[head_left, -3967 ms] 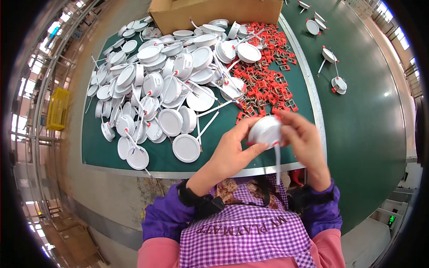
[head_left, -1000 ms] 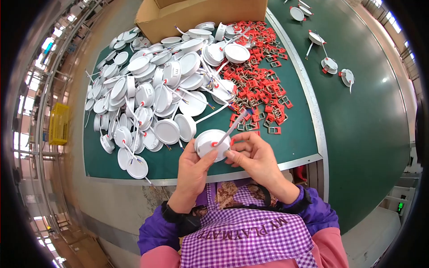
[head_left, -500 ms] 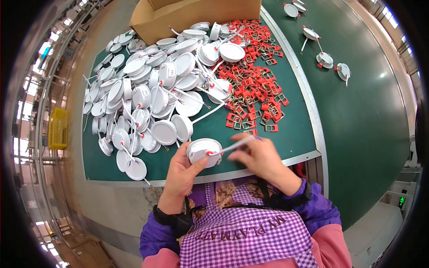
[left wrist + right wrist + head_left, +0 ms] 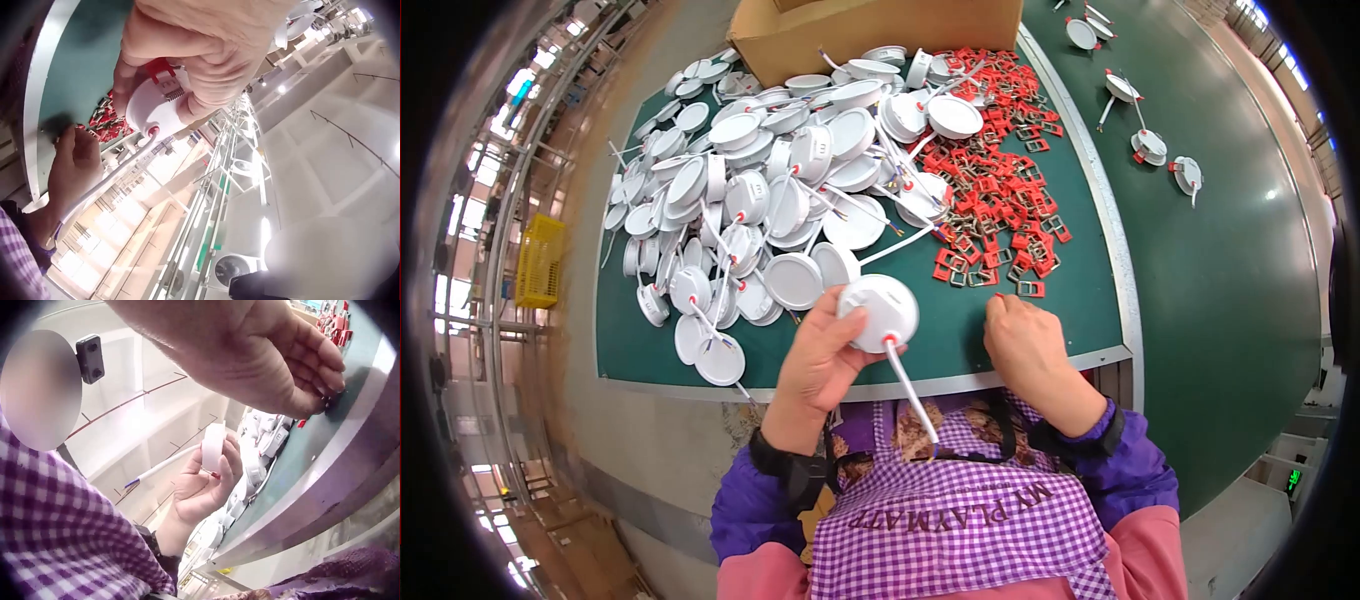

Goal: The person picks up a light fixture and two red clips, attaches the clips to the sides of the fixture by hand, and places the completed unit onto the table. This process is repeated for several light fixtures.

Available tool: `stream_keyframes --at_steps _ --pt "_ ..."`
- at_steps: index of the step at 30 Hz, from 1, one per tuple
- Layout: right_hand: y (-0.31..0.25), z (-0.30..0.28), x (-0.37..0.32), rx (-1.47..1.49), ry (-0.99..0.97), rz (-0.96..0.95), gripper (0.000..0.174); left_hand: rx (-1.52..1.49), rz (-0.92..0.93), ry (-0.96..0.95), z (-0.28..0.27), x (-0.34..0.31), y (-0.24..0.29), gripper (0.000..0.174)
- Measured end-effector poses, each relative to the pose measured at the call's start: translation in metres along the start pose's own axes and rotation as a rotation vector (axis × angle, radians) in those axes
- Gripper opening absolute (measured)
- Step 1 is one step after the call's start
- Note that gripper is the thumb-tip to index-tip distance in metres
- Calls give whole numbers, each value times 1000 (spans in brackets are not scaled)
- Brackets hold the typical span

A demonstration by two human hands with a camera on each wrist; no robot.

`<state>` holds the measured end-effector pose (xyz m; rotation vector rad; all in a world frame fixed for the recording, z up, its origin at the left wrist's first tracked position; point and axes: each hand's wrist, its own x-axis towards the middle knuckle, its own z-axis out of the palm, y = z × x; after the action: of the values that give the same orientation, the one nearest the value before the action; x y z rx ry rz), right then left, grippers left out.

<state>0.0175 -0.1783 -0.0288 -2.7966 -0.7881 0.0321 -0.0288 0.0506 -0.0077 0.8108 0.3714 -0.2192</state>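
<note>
My left hand (image 4: 820,350) grips a white round downlight (image 4: 880,312) by its rim, raised above the table's front edge. Its white cable (image 4: 912,392) hangs down over the apron. In the left wrist view a red spring clip (image 4: 164,78) with a metal coil sits on the downlight's side. My right hand (image 4: 1030,345) is low at the green tabletop, fingers bent and thumb close to the fingertips. A bit of a red clip (image 4: 1000,296) shows at those fingertips; the hand hides most of it. Beyond it spreads a heap of red clips (image 4: 990,190).
A big pile of white downlights (image 4: 770,180) with cables covers the left of the table. Behind stands a cardboard box (image 4: 880,40). A metal edge (image 4: 1090,190) separates the right-hand green surface (image 4: 1220,330), where several downlights (image 4: 1148,147) lie. A yellow crate (image 4: 539,262) stands far left.
My right hand has left the downlight and dropped to the tabletop by a red clip. My left hand has turned the downlight, so its cable points down. One more downlight lies on the right-hand surface.
</note>
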Motion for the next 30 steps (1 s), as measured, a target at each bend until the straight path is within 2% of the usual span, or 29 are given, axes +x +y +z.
stream_keyframes --at_steps 2,5,6,8,11,14,18,20,24,30 --pt "1 1 0 -33 -34 21 8 85 -51 -12 1 7 -7 39" --pt "6 -4 4 153 255 84 10 188 -76 -17 16 13 -12 38" --pt "4 -12 5 150 249 83 10 262 -91 -28 20 14 -14 38" --pt "-3 -25 7 771 251 210 11 255 -85 -52 26 16 -17 37" --pt "-13 -26 4 791 307 156 14 321 -57 -69 32 21 -19 38" --pt "-16 -26 5 815 314 119 15 446 79 -86 36 23 -21 37" --pt "-21 -28 1 794 299 136 13 441 134 -71 36 25 -24 38" --pt "-21 -27 0 782 301 130 12 594 183 -90 34 25 -25 37" --pt "-21 -27 1 812 278 111 9 607 212 -126 36 24 -24 36" --pt "-29 -25 1 860 310 155 6 856 306 -180 35 25 -20 35"
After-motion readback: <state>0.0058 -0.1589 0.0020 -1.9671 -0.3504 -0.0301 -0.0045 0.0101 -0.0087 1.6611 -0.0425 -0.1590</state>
